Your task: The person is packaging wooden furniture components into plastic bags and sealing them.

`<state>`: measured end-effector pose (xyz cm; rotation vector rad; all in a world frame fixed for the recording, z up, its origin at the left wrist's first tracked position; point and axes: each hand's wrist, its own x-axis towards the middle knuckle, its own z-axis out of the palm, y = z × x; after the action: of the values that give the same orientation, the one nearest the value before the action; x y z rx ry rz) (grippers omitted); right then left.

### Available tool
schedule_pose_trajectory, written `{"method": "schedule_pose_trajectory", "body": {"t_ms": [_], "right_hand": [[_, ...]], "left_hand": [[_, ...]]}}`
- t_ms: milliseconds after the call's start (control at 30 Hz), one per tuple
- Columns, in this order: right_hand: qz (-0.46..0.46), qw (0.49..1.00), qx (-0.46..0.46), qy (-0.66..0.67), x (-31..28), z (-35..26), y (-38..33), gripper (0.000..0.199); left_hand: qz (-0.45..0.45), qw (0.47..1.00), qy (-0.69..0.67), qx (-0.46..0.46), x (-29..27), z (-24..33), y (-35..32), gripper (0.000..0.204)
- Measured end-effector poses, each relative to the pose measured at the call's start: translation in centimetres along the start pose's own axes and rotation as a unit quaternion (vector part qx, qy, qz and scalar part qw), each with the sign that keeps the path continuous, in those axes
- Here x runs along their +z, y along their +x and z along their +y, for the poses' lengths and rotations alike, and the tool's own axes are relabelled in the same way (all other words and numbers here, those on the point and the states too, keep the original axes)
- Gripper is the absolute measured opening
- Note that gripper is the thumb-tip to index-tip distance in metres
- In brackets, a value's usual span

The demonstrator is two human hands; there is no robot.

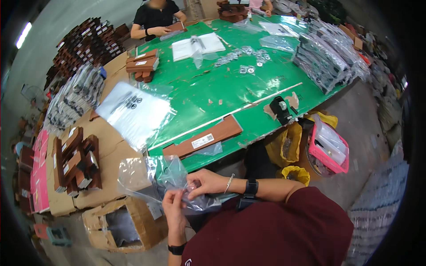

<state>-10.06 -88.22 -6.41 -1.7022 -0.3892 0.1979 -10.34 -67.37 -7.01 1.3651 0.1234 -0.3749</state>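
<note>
My left hand (173, 208) and my right hand (203, 181) both pinch a crumpled clear plastic bag (151, 177), held in front of my chest, just below the near edge of the green table (208, 88). The right wrist wears a black watch and a thin bangle, and the left wrist has a black band. The thing nearest on the table is a long brown wooden plank (204, 137) with a white label, lying flat on another clear bag.
A pile of clear bags (133, 111) overhangs the table's left edge. Cardboard boxes at left hold brown wooden pieces (75, 159); an open cardboard box (124, 221) stands below. A tape dispenser (280, 108), pink basket (330, 148) and yellow bags (288, 142) sit right. Another person (155, 20) works at the far end.
</note>
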Motion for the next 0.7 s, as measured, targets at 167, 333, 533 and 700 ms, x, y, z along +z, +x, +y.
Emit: {"method": "schedule_pose_trajectory", "body": {"t_ms": [167, 333, 533, 700], "right_hand": [[0.120, 0.890, 0.146, 0.415, -1.2, 1.1, -0.8, 0.019], [0.057, 0.988, 0.015, 0.144, -0.1, 1.8, -1.6, 0.032], [0.114, 0.993, -0.025, -0.033, 0.5, 1.5, -0.3, 0.029], [-0.004, 0.999, 0.032, -0.042, -7.6, -1.3, -0.2, 0.042]], "left_hand": [[0.048, 0.996, -0.081, 0.003, -2.9, -2.2, 0.4, 0.006], [0.100, 0.988, -0.115, -0.015, 0.1, 0.4, -1.3, 0.018], [0.010, 0.998, 0.051, -0.037, 0.7, 1.9, -1.3, 0.010], [0.183, 0.955, 0.118, 0.200, -2.4, 4.0, -0.2, 0.012]]}}
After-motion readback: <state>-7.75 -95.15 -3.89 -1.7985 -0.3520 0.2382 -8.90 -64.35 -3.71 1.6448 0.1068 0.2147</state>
